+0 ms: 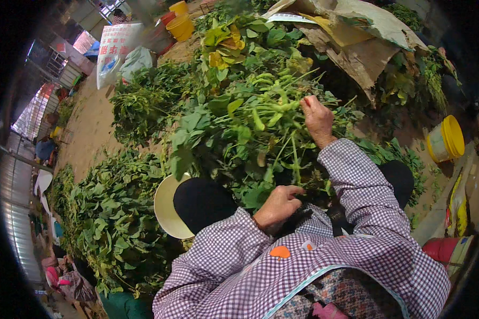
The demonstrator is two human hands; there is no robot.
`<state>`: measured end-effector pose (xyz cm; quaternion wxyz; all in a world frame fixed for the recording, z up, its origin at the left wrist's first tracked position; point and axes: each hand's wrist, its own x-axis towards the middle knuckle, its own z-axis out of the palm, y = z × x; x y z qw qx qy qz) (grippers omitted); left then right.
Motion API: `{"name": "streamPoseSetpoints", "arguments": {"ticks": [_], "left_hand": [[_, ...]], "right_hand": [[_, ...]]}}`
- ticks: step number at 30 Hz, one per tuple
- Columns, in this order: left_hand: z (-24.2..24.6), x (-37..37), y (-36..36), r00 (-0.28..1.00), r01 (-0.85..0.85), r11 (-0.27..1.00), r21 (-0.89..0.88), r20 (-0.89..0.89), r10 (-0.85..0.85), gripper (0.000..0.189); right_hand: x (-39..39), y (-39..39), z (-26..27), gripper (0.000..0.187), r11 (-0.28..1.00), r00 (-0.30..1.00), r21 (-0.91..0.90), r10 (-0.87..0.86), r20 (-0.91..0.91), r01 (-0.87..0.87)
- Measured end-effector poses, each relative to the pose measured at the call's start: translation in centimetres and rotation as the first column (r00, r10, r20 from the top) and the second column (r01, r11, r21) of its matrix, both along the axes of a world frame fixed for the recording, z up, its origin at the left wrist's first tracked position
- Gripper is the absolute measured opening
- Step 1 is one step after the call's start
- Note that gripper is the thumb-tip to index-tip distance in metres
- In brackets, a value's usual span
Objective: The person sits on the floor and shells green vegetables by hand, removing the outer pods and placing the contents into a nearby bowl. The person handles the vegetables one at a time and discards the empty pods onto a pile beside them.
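In front of me lies a heap of pulled soybean plants (223,135) with green leaves and stems. Plump green pods (273,115) hang in a cluster near its middle. My right hand (319,119) is at the right side of that cluster, thumb and fingers pinched on a pod or stem of a plant. Lower down, close to my lap, my left hand (277,207) is half curled at the heap's near edge, beside a thin stem. Its fingertips are partly in shadow, so I cannot tell if it holds anything. A cream plastic bucket (163,211) shows beside my left knee.
More leafy plants (115,223) are piled at the left. Torn woven sacking (351,44) covers a heap at the back right. Yellow buckets (452,137) (180,28), a printed white sack (117,44) and a red container (441,250) stand around. People sit at the far left.
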<state>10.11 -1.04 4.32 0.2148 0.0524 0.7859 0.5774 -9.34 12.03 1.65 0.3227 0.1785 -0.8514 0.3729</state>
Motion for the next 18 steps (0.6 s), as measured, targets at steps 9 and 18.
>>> {"name": "streamPoseSetpoints", "arguments": {"ticks": [9, 18], "left_hand": [[10.4, -1.4, -5.4, 0.947, -0.322, 0.940, 0.111, 0.023, 0.322, 0.046], [14.2, -1.9, -8.1, 0.860, -0.390, 0.918, 0.073, -0.327, 0.391, 0.038]], "right_hand": [[0.1, 0.3, 6.6, 0.016, 0.985, 0.995, -0.171, 0.017, -0.098, -0.034], [0.6, 0.2, 7.6, 0.019, 0.978, 0.997, -0.198, 0.049, -0.065, -0.061]]}}
